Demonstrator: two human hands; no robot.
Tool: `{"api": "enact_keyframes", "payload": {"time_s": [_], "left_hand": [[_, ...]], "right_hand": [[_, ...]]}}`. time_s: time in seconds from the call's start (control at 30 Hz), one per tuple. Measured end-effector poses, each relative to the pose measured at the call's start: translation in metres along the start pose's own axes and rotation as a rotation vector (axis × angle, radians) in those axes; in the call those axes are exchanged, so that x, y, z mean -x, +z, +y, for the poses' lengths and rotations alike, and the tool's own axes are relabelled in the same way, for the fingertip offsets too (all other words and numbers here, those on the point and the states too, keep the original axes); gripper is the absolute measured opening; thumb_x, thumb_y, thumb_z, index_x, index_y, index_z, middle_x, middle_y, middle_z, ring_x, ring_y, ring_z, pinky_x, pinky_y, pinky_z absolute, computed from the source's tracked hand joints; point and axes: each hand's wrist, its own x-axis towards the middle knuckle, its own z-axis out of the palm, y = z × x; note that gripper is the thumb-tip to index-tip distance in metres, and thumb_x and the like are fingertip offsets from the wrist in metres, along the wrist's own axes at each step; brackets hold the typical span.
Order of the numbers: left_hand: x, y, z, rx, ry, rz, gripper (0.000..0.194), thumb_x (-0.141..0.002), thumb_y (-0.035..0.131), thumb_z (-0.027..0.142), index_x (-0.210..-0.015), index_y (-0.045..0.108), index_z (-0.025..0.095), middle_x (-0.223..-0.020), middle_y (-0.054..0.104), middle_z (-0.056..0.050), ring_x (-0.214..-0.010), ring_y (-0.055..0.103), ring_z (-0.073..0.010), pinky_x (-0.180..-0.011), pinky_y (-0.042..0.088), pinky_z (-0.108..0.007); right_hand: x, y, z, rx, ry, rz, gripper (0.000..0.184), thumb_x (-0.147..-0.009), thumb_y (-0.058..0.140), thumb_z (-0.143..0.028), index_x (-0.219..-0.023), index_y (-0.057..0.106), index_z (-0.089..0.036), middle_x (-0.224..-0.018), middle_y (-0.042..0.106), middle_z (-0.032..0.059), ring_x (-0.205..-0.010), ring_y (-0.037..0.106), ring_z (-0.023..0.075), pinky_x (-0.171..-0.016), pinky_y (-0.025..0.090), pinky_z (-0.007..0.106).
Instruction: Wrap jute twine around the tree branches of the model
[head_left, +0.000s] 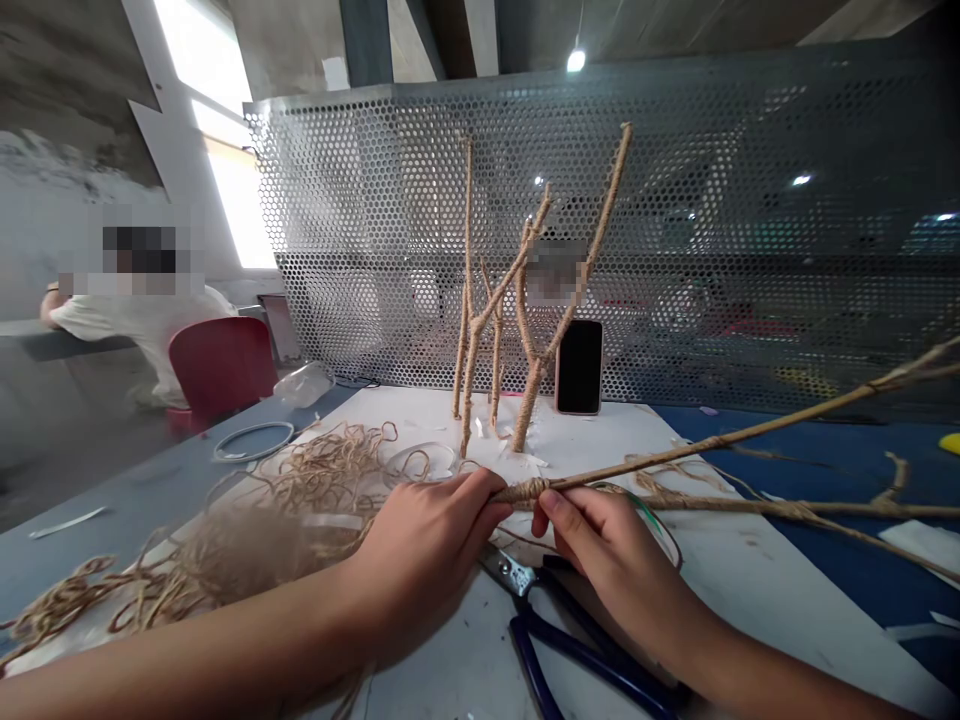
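A long thin branch (697, 447) runs from the middle of the table up to the right edge. My left hand (439, 520) is closed around its near end. Twine (534, 488) is wound round the branch between my two hands. Just right of the winding, my right hand (600, 535) pinches at the branch with thumb and fingers; whether it also holds the loose twine, I cannot tell. Below the hands lie blue-handled pliers (574, 640). A loose heap of twine (330, 475) spreads to the left of my left hand.
Twine-wrapped branches (529, 400) stand upright at the back, beside a phone (580, 367). A perforated metal screen (337, 230) closes off the table's far side. Another branch (750, 505) lies at right. A white ring (253, 441) rests at left. A person (142, 320) sits beyond, by a red chair (223, 362).
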Motion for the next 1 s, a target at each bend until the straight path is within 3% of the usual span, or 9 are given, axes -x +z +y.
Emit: {"api": "enact_keyframes", "payload": {"time_s": [0.33, 0.5, 0.6, 0.73, 0.83, 1.0], "left_hand": [[0.001, -0.001, 0.001, -0.053, 0.015, 0.027, 0.022, -0.092, 0.031, 0.032, -0.086, 0.049, 0.02, -0.072, 0.063, -0.001, -0.057, 0.057, -0.0144, -0.051, 0.033, -0.023], [0.001, 0.0, 0.001, -0.054, 0.013, 0.024, 0.023, -0.091, 0.031, 0.034, -0.084, 0.049, 0.02, -0.069, 0.063, -0.001, -0.054, 0.055, -0.0141, -0.049, 0.032, -0.023], [0.001, -0.003, 0.004, -0.024, 0.01, 0.018, 0.021, -0.09, 0.034, 0.033, -0.086, 0.05, 0.02, -0.07, 0.063, -0.001, -0.057, 0.056, -0.0151, -0.05, 0.034, -0.024], [-0.001, -0.015, 0.012, 0.049, 0.028, -0.078, 0.019, -0.088, 0.04, 0.033, -0.096, 0.051, 0.02, -0.078, 0.064, -0.002, -0.064, 0.058, -0.0167, -0.053, 0.038, -0.025], [-0.003, -0.022, 0.014, 0.075, 0.048, -0.148, 0.023, -0.09, 0.032, 0.029, -0.099, 0.051, 0.02, -0.078, 0.064, -0.003, -0.065, 0.06, -0.0167, -0.055, 0.04, -0.025], [-0.006, -0.02, 0.006, 0.049, 0.054, -0.177, 0.029, -0.093, 0.026, 0.03, -0.095, 0.052, 0.02, -0.073, 0.064, -0.002, -0.061, 0.06, -0.0171, -0.053, 0.039, -0.026]], "right_hand": [[-0.001, -0.003, 0.001, -0.083, 0.009, -0.028, 0.036, -0.086, 0.043, -0.045, -0.066, 0.052, -0.017, -0.053, 0.028, -0.0053, -0.049, 0.028, 0.0089, -0.045, 0.022, 0.022], [-0.001, -0.002, 0.002, -0.135, 0.033, -0.044, 0.045, -0.085, 0.04, -0.052, -0.059, 0.049, -0.017, -0.049, 0.021, -0.0064, -0.046, 0.022, 0.0085, -0.043, 0.018, 0.023], [0.0, -0.002, 0.001, -0.137, 0.005, -0.046, 0.043, -0.087, 0.038, -0.05, -0.06, 0.046, -0.017, -0.05, 0.024, -0.0061, -0.048, 0.025, 0.0088, -0.045, 0.02, 0.023], [0.001, -0.004, -0.001, -0.134, -0.031, -0.085, 0.04, -0.088, 0.038, -0.047, -0.061, 0.043, -0.018, -0.054, 0.027, -0.0055, -0.05, 0.027, 0.0095, -0.048, 0.023, 0.023], [0.001, -0.005, -0.003, -0.137, -0.066, -0.138, 0.037, -0.088, 0.039, -0.043, -0.061, 0.038, -0.018, -0.057, 0.027, -0.0052, -0.053, 0.028, 0.0096, -0.05, 0.025, 0.022], [0.001, -0.004, -0.004, -0.094, -0.134, -0.147, 0.029, -0.089, 0.04, -0.038, -0.07, 0.046, -0.018, -0.061, 0.031, -0.0045, -0.057, 0.031, 0.0103, -0.053, 0.028, 0.022]]}}
